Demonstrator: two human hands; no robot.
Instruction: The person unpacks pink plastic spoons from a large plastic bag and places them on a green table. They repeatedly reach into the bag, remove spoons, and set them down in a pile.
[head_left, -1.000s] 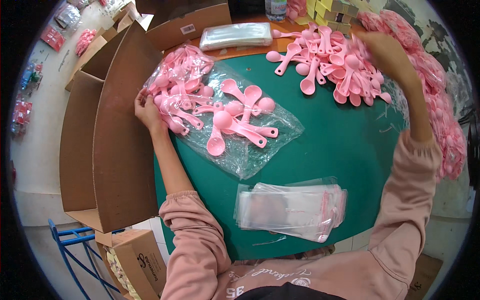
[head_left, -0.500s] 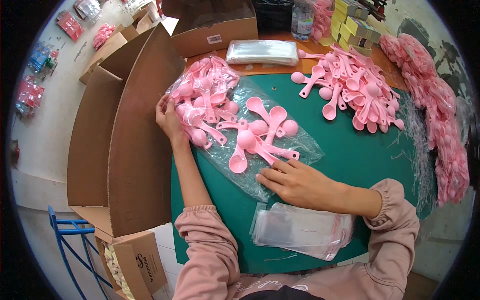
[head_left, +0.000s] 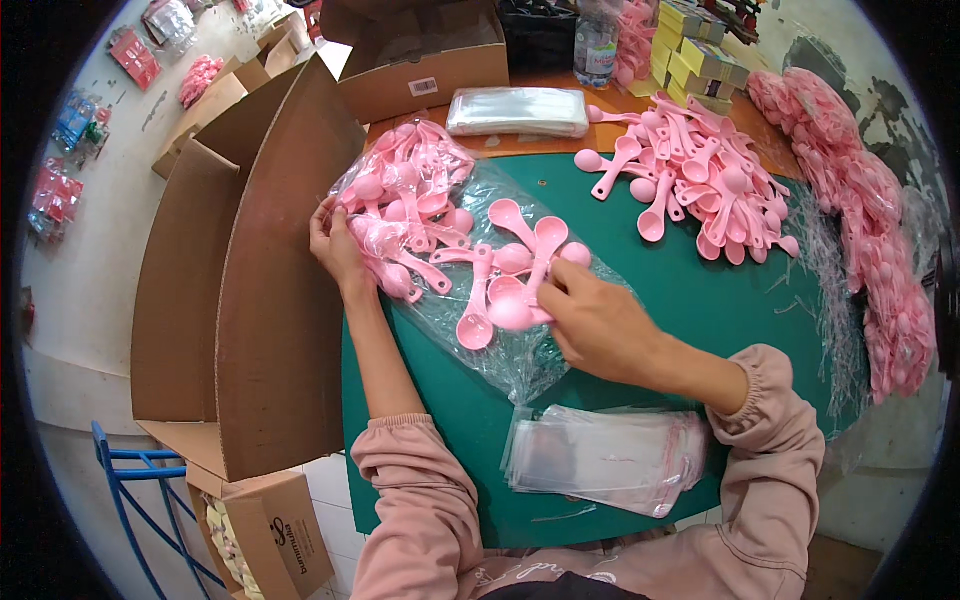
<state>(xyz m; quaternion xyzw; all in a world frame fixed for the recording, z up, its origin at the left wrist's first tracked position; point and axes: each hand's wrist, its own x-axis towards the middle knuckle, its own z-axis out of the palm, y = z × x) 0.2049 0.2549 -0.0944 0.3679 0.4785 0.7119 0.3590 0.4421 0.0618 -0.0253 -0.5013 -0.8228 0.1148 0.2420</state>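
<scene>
A large clear plastic bag [head_left: 500, 372] lies on the green table top, with many pink spoons [head_left: 405, 175] bunched in its far left part. My left hand [head_left: 340, 248] is closed on the bag's left edge, beside the bunched spoons. Several loose pink spoons [head_left: 507, 215] lie over the bag's right part. Among them, my right hand [head_left: 605, 325] is closed round the handle end of a pink spoon [head_left: 512, 308], its round bowl pointing left. Whether the fingers hold more than one spoon is hidden. Nearer me lies a stack of clear flat bags [head_left: 600, 450].
A big pile of pink spoons [head_left: 715, 180] sits at the far right. Pink-filled net bags [head_left: 880, 230] hang along the right edge. Tall cardboard flaps [head_left: 280, 270] stand close on my left. Behind are a bundle of clear sleeves [head_left: 517, 112], a bottle [head_left: 595, 50] and yellow boxes [head_left: 690, 65].
My right hand has risen slightly away from me and right, closing on a spoon and turning it among the loose ones. My left hand keeps its place on the bag.
</scene>
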